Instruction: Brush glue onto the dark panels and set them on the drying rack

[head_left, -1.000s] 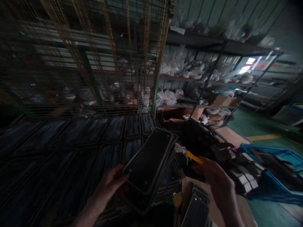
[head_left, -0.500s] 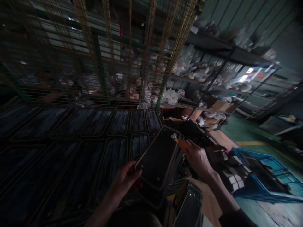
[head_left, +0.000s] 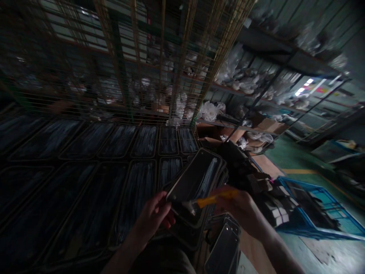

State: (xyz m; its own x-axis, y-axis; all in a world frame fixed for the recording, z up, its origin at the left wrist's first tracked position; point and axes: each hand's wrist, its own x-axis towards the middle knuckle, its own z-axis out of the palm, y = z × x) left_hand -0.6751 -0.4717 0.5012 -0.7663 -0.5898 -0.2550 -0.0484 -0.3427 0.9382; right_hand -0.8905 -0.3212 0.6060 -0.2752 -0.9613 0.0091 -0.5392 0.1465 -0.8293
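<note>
My right hand (head_left: 235,203) is closed around the yellow handle of a brush (head_left: 212,199). Its pale bristles rest on the near end of a dark rectangular panel (head_left: 194,179) with rounded corners and a light rim. White streaks of a wet-looking coating run along the panel's right side. At the panel's near left corner my left hand (head_left: 154,215) grips the edge, thumb on top. This panel lies tilted on a stack of similar panels (head_left: 219,177), whose lower part is in shadow.
Rows of dark panels with whitish streaks (head_left: 142,179) spread to the left. More panels (head_left: 224,247) lie at lower right. A wire cage (head_left: 171,76) rises behind, with shelves of plastic bags (head_left: 242,83) beyond. A blue crate (head_left: 319,228) stands right on the green floor.
The brush has moved from the panel's far right corner to its near end, leaving white streaks along the right side. My left hand keeps hold of the corner; the view has shifted slightly.
</note>
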